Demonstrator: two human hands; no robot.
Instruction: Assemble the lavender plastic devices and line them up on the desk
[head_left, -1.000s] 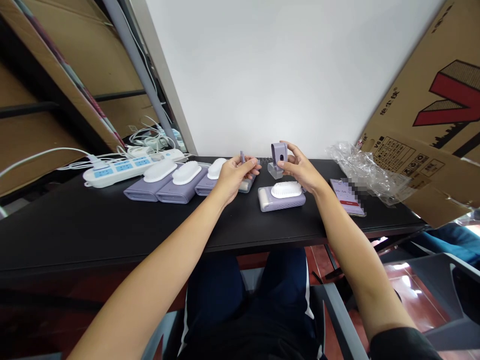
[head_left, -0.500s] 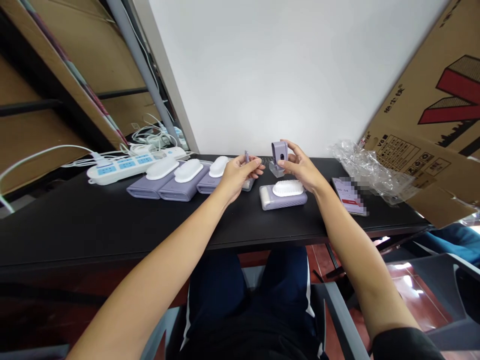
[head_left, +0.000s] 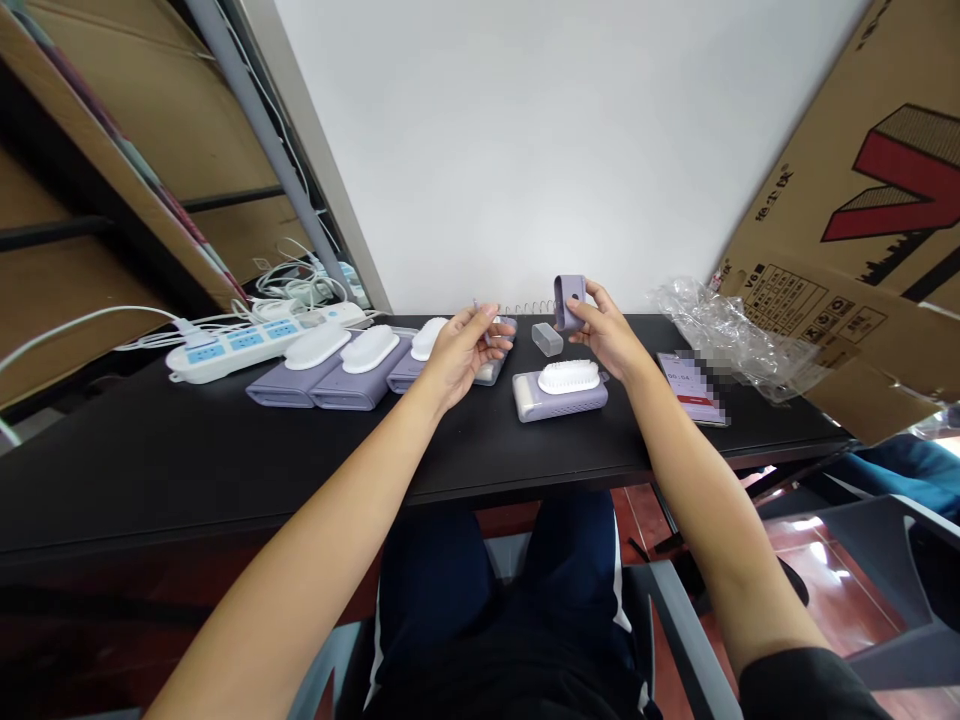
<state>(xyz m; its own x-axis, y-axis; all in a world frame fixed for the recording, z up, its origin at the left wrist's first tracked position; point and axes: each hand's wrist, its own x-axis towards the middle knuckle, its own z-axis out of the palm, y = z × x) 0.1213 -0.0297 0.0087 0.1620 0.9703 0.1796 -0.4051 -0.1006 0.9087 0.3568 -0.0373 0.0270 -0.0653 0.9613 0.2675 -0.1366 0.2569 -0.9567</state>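
Observation:
My right hand [head_left: 604, 328] grips a hollow purple casing [head_left: 571, 300] with a dark round hole, thumb on its front face. My left hand [head_left: 466, 352] is closed in a pinch on a thin, purplish piece, mostly hidden by the fingers. A thin wire coil [head_left: 531, 308] stretches between the two hands; whether it joins either piece I cannot tell. Below the right hand lies a purple device [head_left: 561, 402] with a white bristle brush [head_left: 568, 376] on top. A small clear plastic cap [head_left: 547, 339] lies behind it. Partly behind my left hand is a clear-and-white case [head_left: 491, 368].
Several purple units [head_left: 349, 390] with white oval tops line the left, beside a white power strip [head_left: 259, 340] with tangled cables. On the right are a phone [head_left: 694, 390], crumpled clear plastic wrap [head_left: 731, 335] and a large cardboard box [head_left: 840, 290]. A white wall stands behind the black table [head_left: 465, 460].
My right hand has raised and turned the purple casing slightly, leaving the clear cap in plain view. My left hand has shifted a little left, and more of the coil shows between the hands.

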